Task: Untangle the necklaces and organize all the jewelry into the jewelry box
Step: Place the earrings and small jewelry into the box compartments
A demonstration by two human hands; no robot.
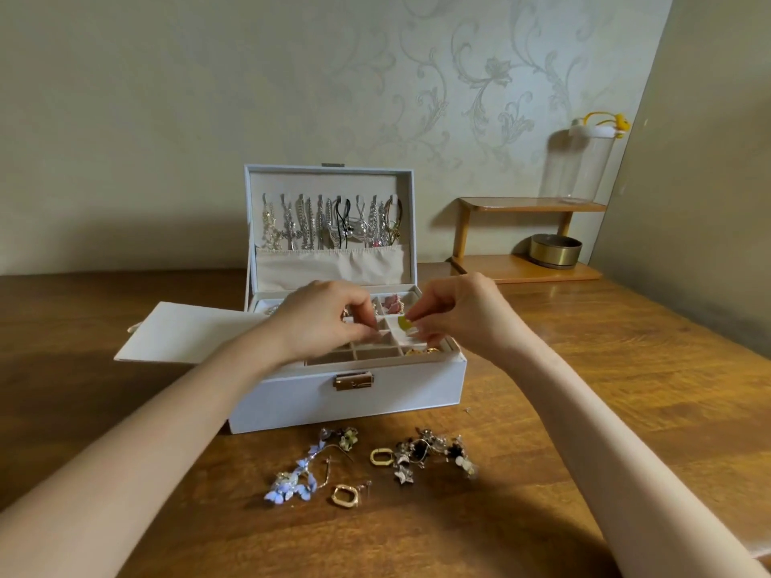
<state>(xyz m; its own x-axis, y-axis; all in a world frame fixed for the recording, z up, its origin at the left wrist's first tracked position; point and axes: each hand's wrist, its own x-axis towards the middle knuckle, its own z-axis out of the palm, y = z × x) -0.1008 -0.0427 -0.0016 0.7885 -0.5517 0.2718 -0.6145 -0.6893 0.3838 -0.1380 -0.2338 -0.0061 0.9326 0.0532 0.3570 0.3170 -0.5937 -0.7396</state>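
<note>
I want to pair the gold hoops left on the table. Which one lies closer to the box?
The gold hoop beside the dark star cluster; the other hoop lies nearer the person, by the blue flower piece.

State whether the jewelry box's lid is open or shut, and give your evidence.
Open. The lid stands upright at the back, necklaces hanging on its inner face, and the divided tray below lies exposed.
</note>
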